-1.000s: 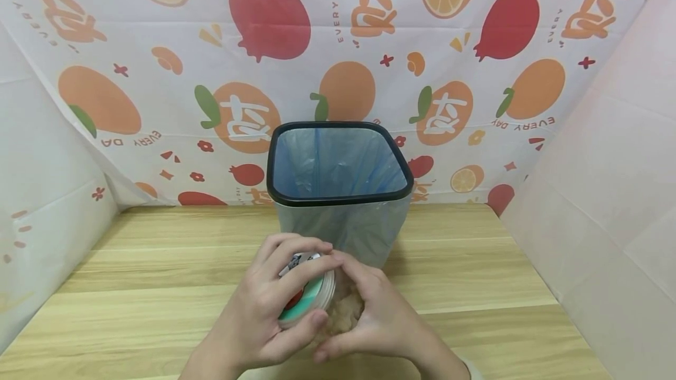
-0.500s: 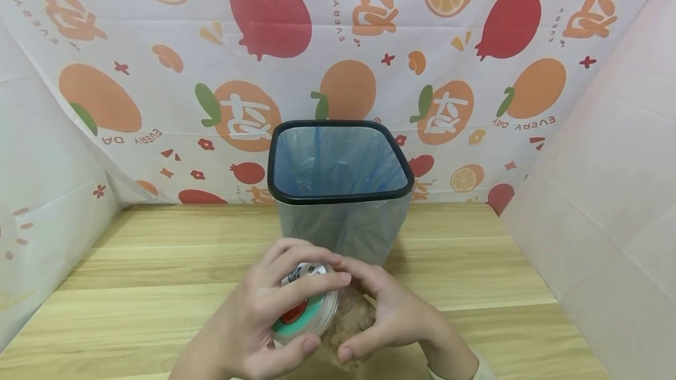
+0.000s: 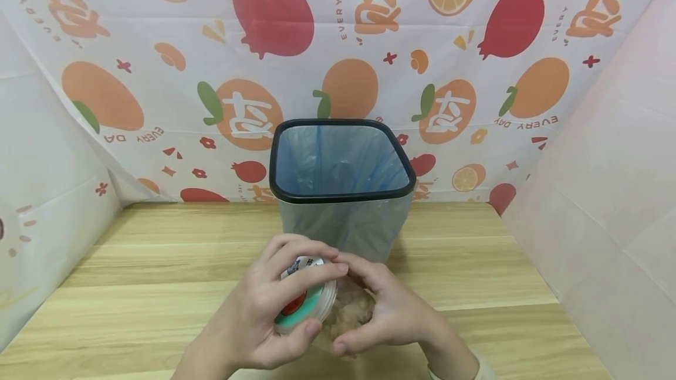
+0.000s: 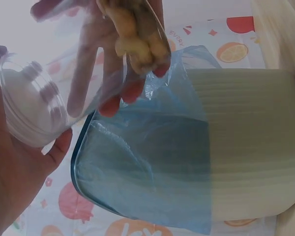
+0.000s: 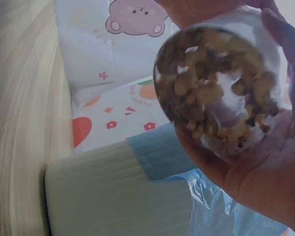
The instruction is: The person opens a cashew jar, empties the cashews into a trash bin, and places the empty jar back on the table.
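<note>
In the head view both hands hold a clear plastic jar (image 3: pixel 344 316) of brown nut-like pieces, low over the wooden table (image 3: pixel 158 286) in front of the bin. My left hand (image 3: pixel 318 298) grips its clear lid (image 3: pixel 296 305), which has a teal and red label. My right hand (image 3: pixel 365 309) is curled round the jar's body. In the left wrist view the lid (image 4: pixel 29 103) lies against the left palm. The right wrist view shows the jar (image 5: pixel 221 93) from its base, cupped in the right hand (image 5: pixel 255 182).
A pale square bin (image 3: pixel 343 224) with a black rim (image 3: pixel 338 197) and a blue bag liner (image 3: pixel 338 160) stands just behind the hands. Fruit-print cloth walls (image 3: pixel 158 75) close off the back and both sides of the table.
Hands and jar have sunk slightly toward me, and the left fingers have shifted round the lid. The bin has not moved.
</note>
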Action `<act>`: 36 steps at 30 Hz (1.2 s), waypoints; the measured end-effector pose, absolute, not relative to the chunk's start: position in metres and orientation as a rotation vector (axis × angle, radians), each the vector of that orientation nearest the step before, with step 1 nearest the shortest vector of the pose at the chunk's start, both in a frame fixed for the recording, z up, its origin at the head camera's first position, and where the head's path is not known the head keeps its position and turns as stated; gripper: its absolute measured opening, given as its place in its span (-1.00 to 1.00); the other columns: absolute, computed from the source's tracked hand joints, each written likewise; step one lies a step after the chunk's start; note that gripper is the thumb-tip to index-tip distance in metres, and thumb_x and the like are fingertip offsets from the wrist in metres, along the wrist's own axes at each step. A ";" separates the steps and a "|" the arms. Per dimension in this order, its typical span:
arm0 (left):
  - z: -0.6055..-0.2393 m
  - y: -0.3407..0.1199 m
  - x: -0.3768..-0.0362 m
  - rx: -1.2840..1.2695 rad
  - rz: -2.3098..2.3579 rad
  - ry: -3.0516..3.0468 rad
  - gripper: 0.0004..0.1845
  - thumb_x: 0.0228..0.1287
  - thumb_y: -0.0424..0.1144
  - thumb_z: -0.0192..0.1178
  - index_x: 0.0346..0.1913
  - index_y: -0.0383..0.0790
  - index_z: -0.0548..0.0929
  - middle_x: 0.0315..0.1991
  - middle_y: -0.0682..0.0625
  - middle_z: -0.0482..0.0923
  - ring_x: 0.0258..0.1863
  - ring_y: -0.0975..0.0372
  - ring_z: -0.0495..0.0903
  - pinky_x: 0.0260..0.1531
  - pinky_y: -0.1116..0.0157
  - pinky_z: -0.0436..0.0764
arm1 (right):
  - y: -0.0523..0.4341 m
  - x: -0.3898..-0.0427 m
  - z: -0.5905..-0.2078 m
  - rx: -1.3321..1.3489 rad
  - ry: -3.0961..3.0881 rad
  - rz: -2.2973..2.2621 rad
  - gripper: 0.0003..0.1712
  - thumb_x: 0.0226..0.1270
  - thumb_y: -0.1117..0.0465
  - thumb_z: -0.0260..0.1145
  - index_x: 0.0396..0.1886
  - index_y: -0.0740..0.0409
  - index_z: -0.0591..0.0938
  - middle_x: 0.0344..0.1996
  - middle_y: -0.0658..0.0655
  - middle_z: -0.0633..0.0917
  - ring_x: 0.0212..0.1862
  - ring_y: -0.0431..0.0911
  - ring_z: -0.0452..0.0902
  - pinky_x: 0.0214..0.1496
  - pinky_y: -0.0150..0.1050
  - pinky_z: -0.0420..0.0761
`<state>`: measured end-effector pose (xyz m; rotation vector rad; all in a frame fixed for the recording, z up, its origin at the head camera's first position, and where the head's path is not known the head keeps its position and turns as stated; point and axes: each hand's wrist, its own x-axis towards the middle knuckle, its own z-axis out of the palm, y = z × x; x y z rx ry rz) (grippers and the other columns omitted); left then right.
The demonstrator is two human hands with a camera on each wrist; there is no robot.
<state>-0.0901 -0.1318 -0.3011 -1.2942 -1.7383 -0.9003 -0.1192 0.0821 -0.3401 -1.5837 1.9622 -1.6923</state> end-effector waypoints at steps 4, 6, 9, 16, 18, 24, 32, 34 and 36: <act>-0.304 -0.132 -0.092 -1.230 -0.891 -1.779 -0.57 0.41 0.00 0.06 0.13 -0.20 0.65 0.02 -0.15 0.59 0.00 0.04 0.48 -0.02 0.28 0.50 | 0.080 -0.117 -0.341 -1.551 2.113 -1.692 0.04 -0.01 0.08 0.65 0.46 0.09 0.32 0.20 0.07 0.59 0.12 -0.06 0.59 0.17 -0.13 0.62; -0.305 -0.132 -0.092 -1.200 -0.889 -1.807 -0.57 0.41 0.00 0.05 0.13 -0.19 0.65 0.02 -0.13 0.59 0.00 0.05 0.47 -0.01 0.27 0.50 | 0.078 -0.116 -0.341 -1.542 2.163 -1.692 0.09 -0.11 0.19 0.69 0.45 0.09 0.33 0.20 0.05 0.60 0.13 -0.08 0.59 0.17 -0.13 0.61; -0.306 -0.133 -0.091 -1.180 -0.890 -1.834 -0.57 0.40 0.01 0.05 0.13 -0.17 0.65 0.03 -0.12 0.59 0.01 0.06 0.46 -0.03 0.26 0.50 | 0.077 -0.116 -0.342 -1.541 2.192 -1.693 0.12 -0.18 0.26 0.71 0.44 0.09 0.33 0.19 0.04 0.61 0.13 -0.09 0.59 0.17 -0.15 0.61; -0.304 -0.133 -0.089 -1.209 -0.894 -1.829 -0.54 0.40 0.03 0.06 0.18 -0.17 0.63 0.07 -0.14 0.58 0.05 0.05 0.47 -0.01 0.23 0.50 | 0.080 -0.118 -0.344 -1.525 2.157 -1.706 0.08 -0.09 0.10 0.69 0.45 0.06 0.34 0.21 0.03 0.60 0.14 -0.07 0.59 0.18 -0.13 0.61; -0.302 -0.133 -0.090 -1.253 -0.896 -1.804 -0.51 0.40 0.05 0.06 0.20 -0.19 0.62 0.09 -0.16 0.57 0.06 0.03 0.47 0.01 0.21 0.50 | 0.082 -0.120 -0.345 -1.517 2.107 -1.722 0.04 -0.02 -0.02 0.64 0.45 0.06 0.34 0.21 0.05 0.60 0.14 -0.06 0.58 0.17 -0.12 0.61; -0.299 -0.132 -0.088 -1.392 -0.912 -1.724 -0.47 0.40 0.04 0.04 0.19 -0.30 0.60 0.10 -0.21 0.56 0.07 0.02 0.48 -0.02 0.19 0.54 | 0.087 -0.124 -0.347 -1.564 1.863 -1.728 0.06 0.14 -0.23 0.46 0.49 0.19 0.27 0.26 0.19 0.56 0.22 0.02 0.54 0.28 -0.04 0.54; -0.297 -0.131 -0.088 -1.416 -0.890 -1.687 -0.50 0.41 0.02 0.04 0.14 -0.32 0.62 0.07 -0.22 0.57 0.02 0.01 0.50 -0.05 0.18 0.54 | 0.087 -0.123 -0.344 -1.598 1.837 -1.710 0.06 0.17 -0.22 0.45 0.50 0.22 0.25 0.26 0.20 0.57 0.23 0.04 0.55 0.29 -0.03 0.53; -0.297 -0.131 -0.088 -1.404 -0.885 -1.683 -0.51 0.41 0.01 0.04 0.13 -0.32 0.63 0.06 -0.22 0.58 0.01 0.01 0.51 -0.06 0.19 0.55 | 0.087 -0.123 -0.343 -1.595 1.843 -1.713 0.04 0.17 -0.18 0.47 0.49 0.21 0.26 0.24 0.20 0.58 0.21 0.04 0.56 0.28 -0.04 0.54; -0.298 -0.131 -0.089 -1.384 -0.880 -1.688 -0.52 0.42 0.01 0.04 0.12 -0.31 0.63 0.06 -0.22 0.58 0.01 0.01 0.51 -0.05 0.21 0.54 | 0.086 -0.122 -0.343 -1.592 1.873 -1.716 0.02 0.15 -0.15 0.49 0.48 0.20 0.28 0.22 0.19 0.59 0.18 0.03 0.58 0.24 -0.05 0.57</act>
